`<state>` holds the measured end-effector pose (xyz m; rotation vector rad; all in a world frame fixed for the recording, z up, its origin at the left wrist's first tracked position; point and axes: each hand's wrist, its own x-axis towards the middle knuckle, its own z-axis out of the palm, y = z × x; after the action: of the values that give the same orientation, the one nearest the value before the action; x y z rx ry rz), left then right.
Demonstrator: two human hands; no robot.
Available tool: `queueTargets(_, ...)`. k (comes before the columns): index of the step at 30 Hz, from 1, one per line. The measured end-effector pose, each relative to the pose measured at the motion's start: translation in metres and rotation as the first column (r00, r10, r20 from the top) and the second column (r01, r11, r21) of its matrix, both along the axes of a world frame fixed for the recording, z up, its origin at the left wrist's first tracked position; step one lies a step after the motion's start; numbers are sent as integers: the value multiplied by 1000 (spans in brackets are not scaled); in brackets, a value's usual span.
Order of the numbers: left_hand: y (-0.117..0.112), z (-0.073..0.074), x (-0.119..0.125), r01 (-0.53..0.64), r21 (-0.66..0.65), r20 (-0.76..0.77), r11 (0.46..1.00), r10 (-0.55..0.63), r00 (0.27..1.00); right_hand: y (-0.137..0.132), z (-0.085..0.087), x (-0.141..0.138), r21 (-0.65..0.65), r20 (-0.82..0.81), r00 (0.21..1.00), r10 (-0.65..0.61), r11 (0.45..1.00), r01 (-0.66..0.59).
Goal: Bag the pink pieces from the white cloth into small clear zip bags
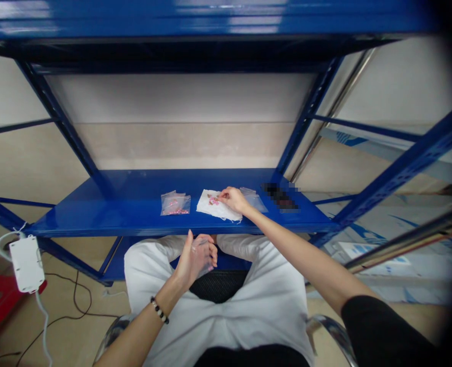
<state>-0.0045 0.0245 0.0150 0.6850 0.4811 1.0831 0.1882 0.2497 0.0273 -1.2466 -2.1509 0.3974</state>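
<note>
My left hand (185, 265), with a beaded bracelet (159, 310) on the wrist, is above my lap and closed around a clear plastic bag (200, 257). A small pink patch shows low in that bag. On the blue shelf, my right hand (233, 199) is over a white cloth (206, 206), fingertips pinched together beside small pink and brown beads (212, 200). Whether a bead is between those fingers is too small to tell. Left of the cloth lie clear zip bags (176, 204) with pink beads in them. Another clear bag (255, 200) lies just right of my right hand.
The blue shelf (134, 188) has an upper deck (141, 20) overhead and slanting posts at both sides. A blurred-out dark item (281, 196) lies on its right end. A white power strip (27, 264) hangs at the left post, cables trailing on the floor.
</note>
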Motion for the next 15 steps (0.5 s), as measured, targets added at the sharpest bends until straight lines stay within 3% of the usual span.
queueTargets(5,2,1,-1,-8,9,-7,1000,8,1000,-2,12,7,-25,-37,999,-21,999,20)
queueTargets(8,3,-1,-2,2,28,-21,1000,-1,1000,-20,25,13,-50,-155,988,-27,999,20)
queueTargets(12,4,-8,-1,11,22,-57,1000,-9,998,-94,34,10,-61,-406,913,38,996,-69)
queueTargets(15,3,-15,3,59,28,-85,998,-56,995,-165,26,1,-170,-468,874,130,957,-234)
